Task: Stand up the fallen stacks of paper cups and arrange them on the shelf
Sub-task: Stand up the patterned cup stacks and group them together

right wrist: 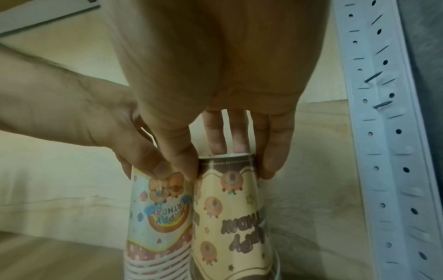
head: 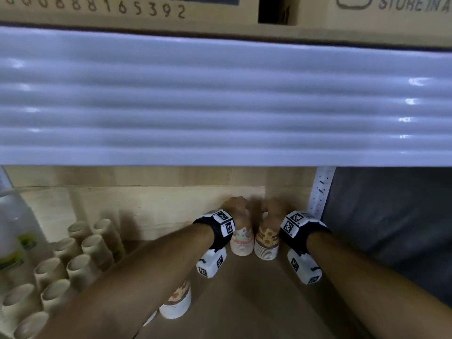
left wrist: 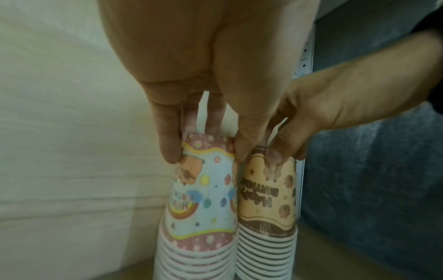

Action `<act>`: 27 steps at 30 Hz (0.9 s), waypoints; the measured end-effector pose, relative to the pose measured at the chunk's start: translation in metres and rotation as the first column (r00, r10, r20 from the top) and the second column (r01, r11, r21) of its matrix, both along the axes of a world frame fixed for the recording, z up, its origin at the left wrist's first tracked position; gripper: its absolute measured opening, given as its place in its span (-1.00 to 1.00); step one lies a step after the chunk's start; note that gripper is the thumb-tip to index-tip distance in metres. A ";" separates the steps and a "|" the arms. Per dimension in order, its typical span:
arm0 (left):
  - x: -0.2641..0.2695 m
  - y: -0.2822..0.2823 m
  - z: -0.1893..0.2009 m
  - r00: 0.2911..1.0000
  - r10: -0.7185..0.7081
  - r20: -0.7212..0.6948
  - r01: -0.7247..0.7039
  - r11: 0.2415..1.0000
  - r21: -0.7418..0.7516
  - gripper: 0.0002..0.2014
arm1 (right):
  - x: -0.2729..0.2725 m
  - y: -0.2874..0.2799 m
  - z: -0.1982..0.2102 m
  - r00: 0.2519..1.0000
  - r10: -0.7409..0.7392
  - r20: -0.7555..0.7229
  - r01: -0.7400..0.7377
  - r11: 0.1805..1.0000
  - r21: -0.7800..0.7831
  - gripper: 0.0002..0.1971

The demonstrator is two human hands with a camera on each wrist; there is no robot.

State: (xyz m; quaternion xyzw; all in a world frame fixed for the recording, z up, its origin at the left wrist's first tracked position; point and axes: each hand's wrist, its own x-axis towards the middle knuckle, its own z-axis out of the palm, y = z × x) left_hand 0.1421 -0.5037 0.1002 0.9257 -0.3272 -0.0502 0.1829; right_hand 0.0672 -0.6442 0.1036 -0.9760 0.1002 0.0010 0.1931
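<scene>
**Paper cup stacks, two, upright at far right of shelf**

Pink-banded stack [left wrist: 203,199] and brown-banded stack [left wrist: 266,199] stand touching. Likely light, crushable, top-heavy; best held gently at the top cup. Left hand [left wrist: 191,75] pinches the pink top; right hand [right wrist: 215,66] the brown. A third stack [head: 176,304] stands nearer, left.

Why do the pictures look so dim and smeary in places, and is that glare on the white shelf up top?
Head view: the white shelf edge is soft and catches bright glints at its right end; the hands blur at the fingertips, and below it is shadowed. Left wrist view: the pink cup stack is fairly sharp, the palm looms. Right wrist view: the brown cup stack is dim, its edges smeared.
</scene>
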 end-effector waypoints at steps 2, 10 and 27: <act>0.003 -0.004 -0.003 1.000 0.015 0.004 -0.015 1.000 -0.002 -0.84 | 0.004 -0.003 -0.004 1.000 -0.028 0.002 0.028 0.999 -0.025 -0.49; 0.007 -0.011 -0.003 1.000 -0.022 -0.015 0.022 0.999 0.032 -0.88 | 0.011 -0.015 -0.003 0.998 -0.028 -0.050 0.024 0.996 -0.082 -0.79; 0.009 -0.013 -0.003 0.997 0.035 0.075 -0.038 0.998 0.047 -0.80 | 0.011 -0.018 -0.005 0.998 -0.049 0.025 0.049 0.999 0.003 -0.74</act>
